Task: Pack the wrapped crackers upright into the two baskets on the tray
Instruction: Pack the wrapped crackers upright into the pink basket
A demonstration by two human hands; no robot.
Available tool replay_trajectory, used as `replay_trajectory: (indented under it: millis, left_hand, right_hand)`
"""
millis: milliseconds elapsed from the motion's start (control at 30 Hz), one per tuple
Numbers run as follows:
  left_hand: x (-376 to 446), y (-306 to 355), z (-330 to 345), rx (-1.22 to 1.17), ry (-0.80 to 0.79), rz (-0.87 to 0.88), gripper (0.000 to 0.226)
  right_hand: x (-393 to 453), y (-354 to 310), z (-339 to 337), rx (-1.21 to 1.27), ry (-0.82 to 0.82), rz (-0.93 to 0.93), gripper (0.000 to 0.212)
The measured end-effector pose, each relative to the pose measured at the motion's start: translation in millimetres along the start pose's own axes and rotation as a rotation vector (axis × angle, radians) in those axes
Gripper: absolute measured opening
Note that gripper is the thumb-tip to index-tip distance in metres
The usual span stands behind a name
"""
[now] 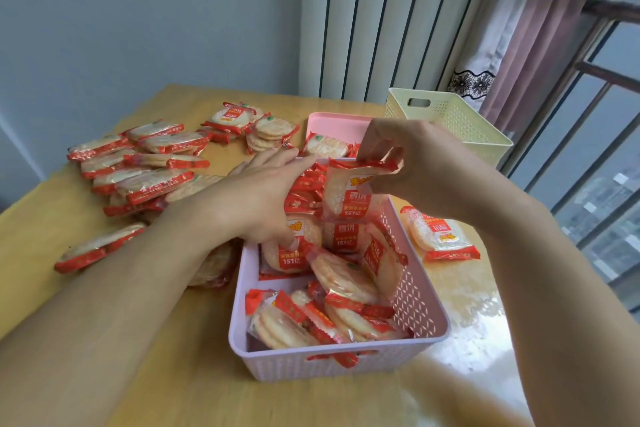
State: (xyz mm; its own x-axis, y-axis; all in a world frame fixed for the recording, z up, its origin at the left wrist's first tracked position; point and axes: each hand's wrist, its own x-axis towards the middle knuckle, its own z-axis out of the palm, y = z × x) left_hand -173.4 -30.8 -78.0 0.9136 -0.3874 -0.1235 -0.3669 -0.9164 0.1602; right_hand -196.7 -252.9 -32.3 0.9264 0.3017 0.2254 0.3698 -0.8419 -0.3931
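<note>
Landmark: pink basket (420, 314), a perforated plastic box at the table's near middle.
Held packet: wrapped cracker (351, 192) hangs upright over the basket's far half, long axis vertical, crimped red seam on top.
Right hand (420, 163): above the basket's far right corner, fingertips pinching that top seam; nearer the packet, so the drop looks to be its job.
Left hand (263, 194): reaching in from the basket's left, fingers spread flat against the standing packets, gripping nothing, seemingly keeping a gap.
Contents: far half stands in a row; near half leans and lies loose.
Loose pile (145, 163): left of the basket, lying flat.
Cream basket (450, 121): beyond the pink one, contents unseen.
Feel: glossy crinkly film, brittle round discs.
</note>
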Motion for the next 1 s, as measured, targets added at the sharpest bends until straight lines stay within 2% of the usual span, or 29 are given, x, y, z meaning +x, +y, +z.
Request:
replay_trajectory:
  millis: [233, 433, 533, 667, 767, 833, 933, 1000]
  left_hand:
    - [-1, 2, 4, 0.066, -0.059, -0.026, 0.149]
    - [0, 2, 7, 0.013, -0.008, -0.028, 0.146]
    - [0, 3, 9, 0.016, 0.036, -0.021, 0.142]
    - [-1, 3, 11, 0.012, 0.064, -0.009, 0.135]
    - [0, 2, 11, 0.009, 0.054, -0.008, 0.134]
    - [0, 1, 10, 0.009, 0.039, -0.01, 0.136]
    - [2, -5, 9, 0.034, 0.018, 0.039, 0.128]
    - [1, -13, 2, -0.068, 0.005, 0.092, 0.111]
  right_hand:
    - [-3, -9, 14, -0.264, -0.041, 0.014, 0.028]
    - [-4, -14, 36, -0.487, -0.093, -0.039, 0.023]
    - [-6, -16, 27, -0.45, -0.116, -0.036, 0.024]
    - [-20, -31, 3, -0.258, -0.186, -0.026, 0.03]
    - [-37, -49, -3, -0.257, -0.446, -0.042, 0.048]
    - [-41, -55, 6, -0.354, -0.566, -0.068, 0.049]
    - [-36, -49, 15, -0.366, -0.505, -0.119, 0.026]
    - [-28, -40, 12, -0.324, -0.423, -0.113, 0.023]
